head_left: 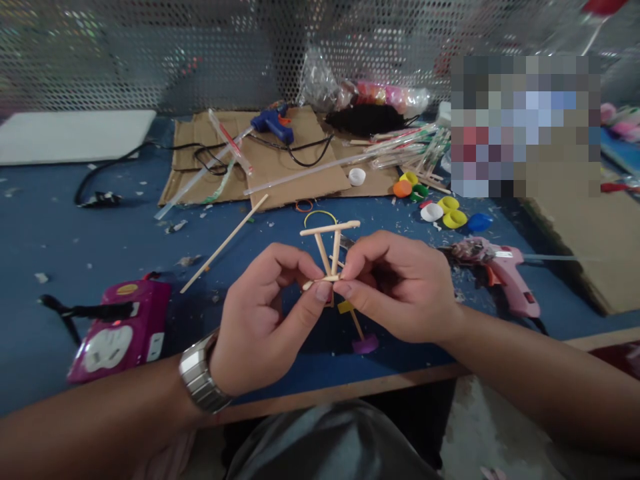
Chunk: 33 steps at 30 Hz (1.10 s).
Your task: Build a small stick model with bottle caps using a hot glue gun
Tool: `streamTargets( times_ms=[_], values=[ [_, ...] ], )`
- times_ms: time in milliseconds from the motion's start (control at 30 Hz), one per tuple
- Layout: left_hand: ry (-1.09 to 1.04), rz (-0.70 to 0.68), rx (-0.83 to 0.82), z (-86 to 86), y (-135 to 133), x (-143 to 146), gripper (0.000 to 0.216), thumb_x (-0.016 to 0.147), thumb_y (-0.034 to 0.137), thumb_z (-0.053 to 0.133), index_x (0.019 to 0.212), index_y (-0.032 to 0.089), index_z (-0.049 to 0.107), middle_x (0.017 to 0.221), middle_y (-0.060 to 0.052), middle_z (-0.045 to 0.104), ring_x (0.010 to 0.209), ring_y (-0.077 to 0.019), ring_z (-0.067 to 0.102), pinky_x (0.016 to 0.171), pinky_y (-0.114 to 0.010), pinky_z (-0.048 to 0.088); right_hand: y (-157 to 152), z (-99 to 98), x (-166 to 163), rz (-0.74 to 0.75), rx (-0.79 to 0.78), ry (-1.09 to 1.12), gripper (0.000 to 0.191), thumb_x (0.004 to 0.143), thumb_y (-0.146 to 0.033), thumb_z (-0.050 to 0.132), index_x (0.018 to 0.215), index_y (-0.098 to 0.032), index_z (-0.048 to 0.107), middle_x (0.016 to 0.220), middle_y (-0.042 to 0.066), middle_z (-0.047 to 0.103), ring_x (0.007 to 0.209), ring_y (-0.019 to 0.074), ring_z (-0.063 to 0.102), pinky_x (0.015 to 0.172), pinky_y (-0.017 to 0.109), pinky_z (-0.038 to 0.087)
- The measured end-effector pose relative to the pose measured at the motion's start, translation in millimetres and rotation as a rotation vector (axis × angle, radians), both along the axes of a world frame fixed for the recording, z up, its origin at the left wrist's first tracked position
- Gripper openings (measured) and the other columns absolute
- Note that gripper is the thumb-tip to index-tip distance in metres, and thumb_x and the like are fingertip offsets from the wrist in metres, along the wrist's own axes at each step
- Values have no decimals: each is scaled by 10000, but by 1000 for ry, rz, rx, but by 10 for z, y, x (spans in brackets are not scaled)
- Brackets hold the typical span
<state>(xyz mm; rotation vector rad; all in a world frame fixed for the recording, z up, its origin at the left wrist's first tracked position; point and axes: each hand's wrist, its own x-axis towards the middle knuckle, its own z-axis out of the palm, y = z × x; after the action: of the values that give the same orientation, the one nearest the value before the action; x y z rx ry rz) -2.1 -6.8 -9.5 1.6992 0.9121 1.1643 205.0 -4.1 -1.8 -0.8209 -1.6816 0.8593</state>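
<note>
both hands, left hand [260, 320] and right hand [395, 287], together pinched one stick frame [329, 250]; two glue guns [500, 270] lay on the table [75, 227].

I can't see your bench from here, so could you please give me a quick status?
Left hand and right hand both pinching the small wooden stick frame above the blue table. Pink glue gun lying right. Loose stick left.

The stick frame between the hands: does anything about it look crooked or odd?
Yes. In the stick frame, which the left hand and right hand pinch at its lower bar, the two uprights lean toward each other instead of standing parallel, and the top bar tilts slightly.
</note>
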Motion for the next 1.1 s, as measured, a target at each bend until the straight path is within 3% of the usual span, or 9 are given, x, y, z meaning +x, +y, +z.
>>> streamTargets(
  times_ms=[600, 1100],
  values=[
    [176, 69, 28, 4, -34, -7, 82, 1016, 182, 729, 1036, 231, 666, 832, 32, 707, 710, -110, 711, 601, -242, 534, -10, 39, 2, -57, 91, -216, 125, 922, -102, 703, 882, -199, 636, 660, -81, 632, 520, 37, 524, 480, 162, 365],
    [173, 105, 39, 40, -16, 10, 104, 984, 168, 755, 1009, 221, 669, 772, 30, 729, 627, -110, 701, 524, -223, 524, -19, -4, 1, -54, 140, -254, 154, 923, -127, 720, 879, -236, 619, 665, -77, 686, 507, 66, 539, 515, 204, 413]
  ],
)
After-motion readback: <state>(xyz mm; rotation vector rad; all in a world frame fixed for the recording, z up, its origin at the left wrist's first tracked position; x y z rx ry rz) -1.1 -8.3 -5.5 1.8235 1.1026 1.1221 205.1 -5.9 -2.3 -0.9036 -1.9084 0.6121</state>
